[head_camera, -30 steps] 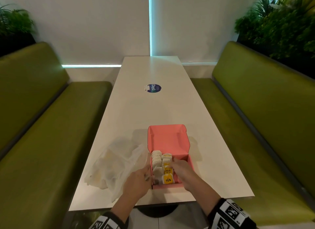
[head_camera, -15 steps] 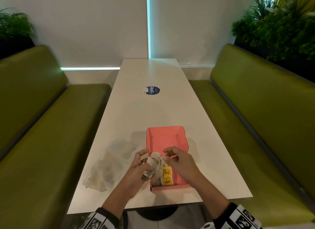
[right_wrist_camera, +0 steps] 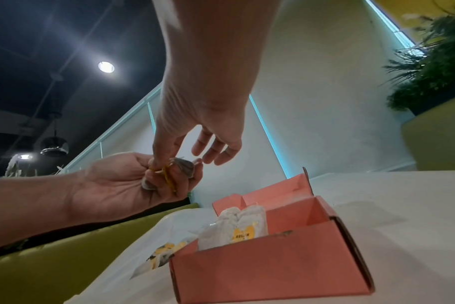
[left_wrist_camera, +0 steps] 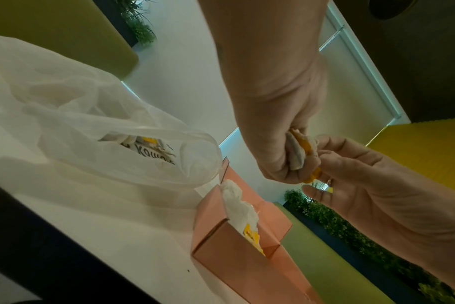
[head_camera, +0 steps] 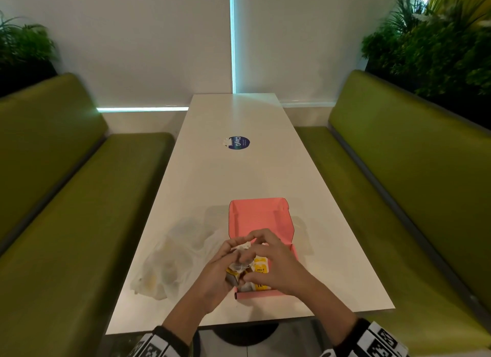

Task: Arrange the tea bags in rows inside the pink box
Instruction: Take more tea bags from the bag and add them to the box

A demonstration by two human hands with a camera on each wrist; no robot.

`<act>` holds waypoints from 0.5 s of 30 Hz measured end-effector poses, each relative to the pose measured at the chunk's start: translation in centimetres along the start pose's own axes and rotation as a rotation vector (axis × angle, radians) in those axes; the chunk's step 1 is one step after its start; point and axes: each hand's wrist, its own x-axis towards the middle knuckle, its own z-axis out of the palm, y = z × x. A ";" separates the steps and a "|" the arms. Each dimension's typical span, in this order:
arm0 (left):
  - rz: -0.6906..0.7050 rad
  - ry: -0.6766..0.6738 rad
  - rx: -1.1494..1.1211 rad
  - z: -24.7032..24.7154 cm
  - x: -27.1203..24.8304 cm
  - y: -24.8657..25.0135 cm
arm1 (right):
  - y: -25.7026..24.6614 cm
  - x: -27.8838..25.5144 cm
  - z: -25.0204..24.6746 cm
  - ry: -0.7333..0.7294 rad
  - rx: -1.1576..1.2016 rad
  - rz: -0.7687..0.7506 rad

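Observation:
The pink box (head_camera: 293,253) stands open near the table's front edge, its lid (head_camera: 259,216) tilted back. Inside it, white tea bags with yellow tags (right_wrist_camera: 237,225) stand in rows. My left hand (head_camera: 225,269) hovers above the box's left side and grips a small bunch of tea bags (left_wrist_camera: 298,153). My right hand (head_camera: 256,253) meets it from the right. Its thumb and forefinger pinch one tea bag (right_wrist_camera: 181,165) of that bunch by its yellow tag, while the other fingers (right_wrist_camera: 221,152) hang loose. Both hands hide most of the box's inside in the head view.
A crumpled clear plastic bag (head_camera: 170,263) with more tea bags (left_wrist_camera: 148,144) lies just left of the box. The long white table (head_camera: 233,176) carries a round blue sticker (head_camera: 238,142). Green benches (head_camera: 398,197) flank it on both sides.
Both hands came up out of the box. The left one lifted a bunch of tea bags, and the right one closed in on that bunch.

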 end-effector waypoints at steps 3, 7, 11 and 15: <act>0.001 -0.001 0.038 0.1 0.1 -0.3 | -0.4 0.0 0.3 0.020 -0.065 -0.064; 0.019 -0.011 0.064 0.3 0.1 -0.4 | -0.5 0.1 0.7 0.098 0.001 -0.035; -0.013 0.069 0.187 0.2 0.0 -0.2 | -1.0 0.4 -0.3 0.172 0.212 0.148; 0.094 0.084 0.316 -0.4 -0.1 -0.4 | -0.9 0.6 -0.8 0.233 0.431 0.299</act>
